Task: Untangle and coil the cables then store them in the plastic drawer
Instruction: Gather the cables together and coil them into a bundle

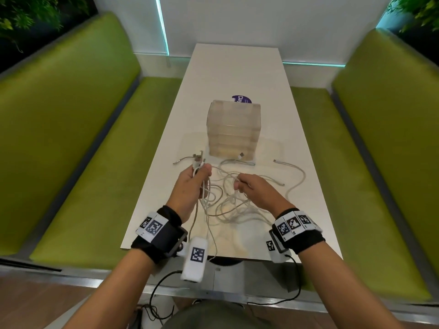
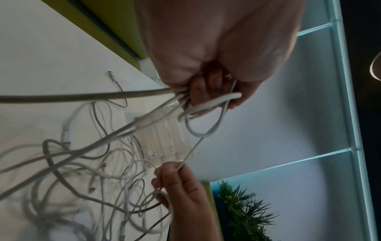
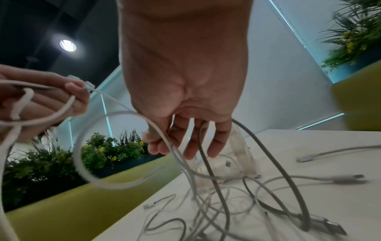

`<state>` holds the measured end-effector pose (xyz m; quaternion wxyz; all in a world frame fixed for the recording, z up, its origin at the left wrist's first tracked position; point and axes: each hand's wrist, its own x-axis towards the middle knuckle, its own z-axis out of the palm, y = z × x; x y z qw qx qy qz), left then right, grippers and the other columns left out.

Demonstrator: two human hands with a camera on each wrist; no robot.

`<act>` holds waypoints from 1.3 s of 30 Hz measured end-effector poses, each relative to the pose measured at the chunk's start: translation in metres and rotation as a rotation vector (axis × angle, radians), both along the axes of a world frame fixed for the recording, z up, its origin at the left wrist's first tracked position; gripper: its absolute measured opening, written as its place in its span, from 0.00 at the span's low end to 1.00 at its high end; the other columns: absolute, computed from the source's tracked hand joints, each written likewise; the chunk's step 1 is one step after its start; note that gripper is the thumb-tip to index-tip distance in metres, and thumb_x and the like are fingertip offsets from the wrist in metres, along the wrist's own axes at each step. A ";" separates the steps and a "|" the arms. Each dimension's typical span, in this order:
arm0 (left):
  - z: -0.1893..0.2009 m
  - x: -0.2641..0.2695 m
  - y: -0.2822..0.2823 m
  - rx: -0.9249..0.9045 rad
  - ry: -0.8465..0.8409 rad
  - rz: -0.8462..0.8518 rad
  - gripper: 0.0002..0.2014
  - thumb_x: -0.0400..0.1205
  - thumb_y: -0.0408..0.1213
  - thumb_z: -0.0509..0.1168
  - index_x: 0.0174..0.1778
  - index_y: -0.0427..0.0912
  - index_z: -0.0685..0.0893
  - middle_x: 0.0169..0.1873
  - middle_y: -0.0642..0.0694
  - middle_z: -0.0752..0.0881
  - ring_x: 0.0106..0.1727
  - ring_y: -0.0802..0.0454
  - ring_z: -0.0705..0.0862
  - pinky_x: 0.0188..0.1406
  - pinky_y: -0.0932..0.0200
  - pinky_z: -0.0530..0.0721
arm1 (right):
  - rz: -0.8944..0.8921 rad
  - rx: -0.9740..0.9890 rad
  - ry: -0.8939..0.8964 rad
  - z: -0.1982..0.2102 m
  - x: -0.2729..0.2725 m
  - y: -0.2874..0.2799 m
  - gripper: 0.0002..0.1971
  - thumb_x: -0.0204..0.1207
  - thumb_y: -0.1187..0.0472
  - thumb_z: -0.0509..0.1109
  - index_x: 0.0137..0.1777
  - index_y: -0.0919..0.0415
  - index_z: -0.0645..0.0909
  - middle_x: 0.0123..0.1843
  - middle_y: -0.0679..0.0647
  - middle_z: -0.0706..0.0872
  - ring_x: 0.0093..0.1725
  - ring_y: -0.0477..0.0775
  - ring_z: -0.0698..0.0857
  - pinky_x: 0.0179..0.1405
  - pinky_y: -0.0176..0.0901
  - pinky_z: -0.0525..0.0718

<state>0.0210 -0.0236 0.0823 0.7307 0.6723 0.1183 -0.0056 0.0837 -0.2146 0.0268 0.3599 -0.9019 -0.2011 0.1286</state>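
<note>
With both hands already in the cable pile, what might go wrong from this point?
The left hand grips several strands at once; pulling may tighten the tangled cables instead of freeing one. Strands hang over the table edge and could slide off. The plastic drawer looks shut, so coiled cables cannot yet go in.

Your left hand [image 1: 193, 184] grips a bunch of white cables [image 1: 228, 200] — several connector ends stick up past your fingers [image 1: 206, 170]. Your right hand [image 1: 255, 192] pinches one strand just beside it, above the tangle spread on the white table [image 1: 237, 67]. The translucent plastic drawer [image 1: 234, 130] stands upright beyond the tangle, all its drawers closed, with a purple round sticker [image 1: 241, 99] behind it. One cable end lies at the unit's foot — another curls off to the right. Green benches [image 1: 83, 138] flank the table.
</note>
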 end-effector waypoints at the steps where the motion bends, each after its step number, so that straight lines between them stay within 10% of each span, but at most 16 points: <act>1: 0.002 0.001 0.002 -0.032 -0.009 0.025 0.13 0.86 0.41 0.61 0.35 0.44 0.77 0.26 0.48 0.72 0.24 0.55 0.69 0.25 0.61 0.69 | 0.010 -0.047 -0.011 -0.005 0.002 -0.002 0.10 0.81 0.58 0.64 0.37 0.53 0.78 0.39 0.46 0.81 0.40 0.49 0.79 0.44 0.52 0.77; 8: 0.016 0.005 0.018 -0.206 -0.091 0.222 0.13 0.86 0.40 0.60 0.35 0.44 0.76 0.21 0.55 0.71 0.21 0.61 0.68 0.19 0.67 0.70 | -0.042 -0.074 -0.030 -0.015 0.005 -0.014 0.12 0.81 0.54 0.66 0.41 0.60 0.81 0.37 0.49 0.80 0.43 0.53 0.78 0.46 0.55 0.77; 20: -0.016 -0.001 -0.017 0.258 -0.098 -0.134 0.05 0.85 0.42 0.62 0.43 0.49 0.78 0.32 0.58 0.80 0.25 0.70 0.76 0.29 0.69 0.71 | 0.040 0.121 -0.232 0.026 -0.016 0.021 0.10 0.83 0.56 0.64 0.47 0.57 0.86 0.41 0.52 0.78 0.42 0.51 0.77 0.44 0.47 0.77; 28: -0.012 0.008 0.002 0.621 -0.042 -0.240 0.08 0.85 0.43 0.61 0.47 0.43 0.79 0.32 0.51 0.78 0.33 0.54 0.75 0.33 0.56 0.72 | 0.115 -0.091 -0.229 0.019 -0.009 0.012 0.09 0.80 0.54 0.69 0.47 0.59 0.85 0.44 0.51 0.78 0.49 0.52 0.75 0.49 0.46 0.73; 33: 0.004 0.014 0.031 0.362 -0.062 0.001 0.09 0.86 0.41 0.61 0.39 0.47 0.77 0.30 0.49 0.73 0.31 0.53 0.71 0.35 0.54 0.71 | 0.002 -0.194 -0.122 -0.010 0.007 -0.018 0.10 0.79 0.56 0.69 0.46 0.61 0.87 0.44 0.54 0.81 0.49 0.57 0.79 0.51 0.55 0.76; 39: 0.015 0.016 0.050 0.218 -0.057 0.143 0.11 0.86 0.39 0.60 0.37 0.46 0.75 0.29 0.49 0.70 0.27 0.55 0.66 0.25 0.62 0.69 | -0.111 -0.130 -0.077 -0.032 0.014 -0.042 0.11 0.78 0.60 0.71 0.41 0.68 0.87 0.41 0.56 0.83 0.45 0.58 0.83 0.41 0.41 0.70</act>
